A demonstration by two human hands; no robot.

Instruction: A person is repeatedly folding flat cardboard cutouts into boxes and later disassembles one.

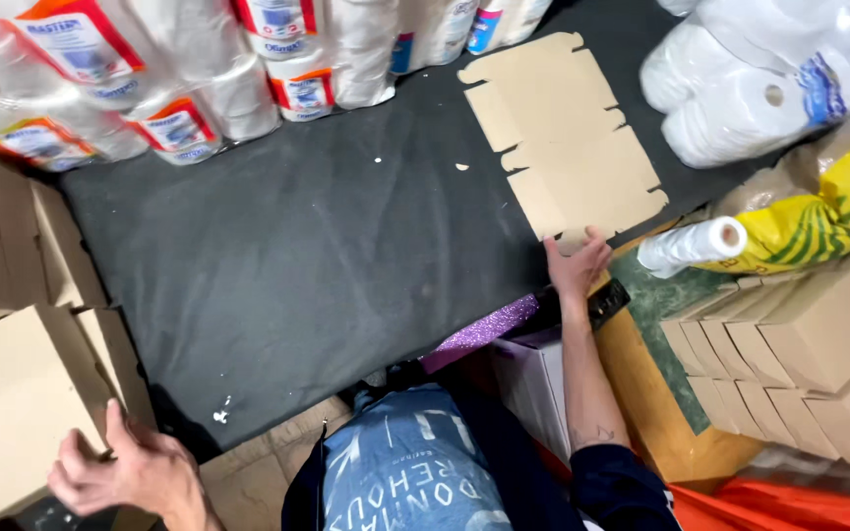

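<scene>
Flat die-cut cardboard blank: plain tan, unfolded, notched flaps and tabs along its edges, lying flat on the dark grey mat. It sits at the mat's far right part and runs diagonally from the mat's far edge down toward its right edge.

Right hand: at the near bottom corner of the blank, fingers spread a little and laid on that corner edge, thumb out to the side. Touching it, not clamped round it; whether any finger is tucked under the edge, cannot tell. The rest of the blank lies beyond the fingertips, away from the person.

Left hand: off the mat's near left corner, well apart from the blank. Fingers curled and together against the near side of a made-up cardboard box; looks like a grip on its edge, but the contact is partly hidden.

Around the mat:
- more brown cartons stacked along its left edge
- wrapped packs of white paper rolls along its far edge
- a bag of white rolls off its far right corner
- a yellow printed sack and a single white roll just beyond its right edge
- a stack of small closed tan boxes nearer than that
- a purple glitter strip at its near edge
</scene>
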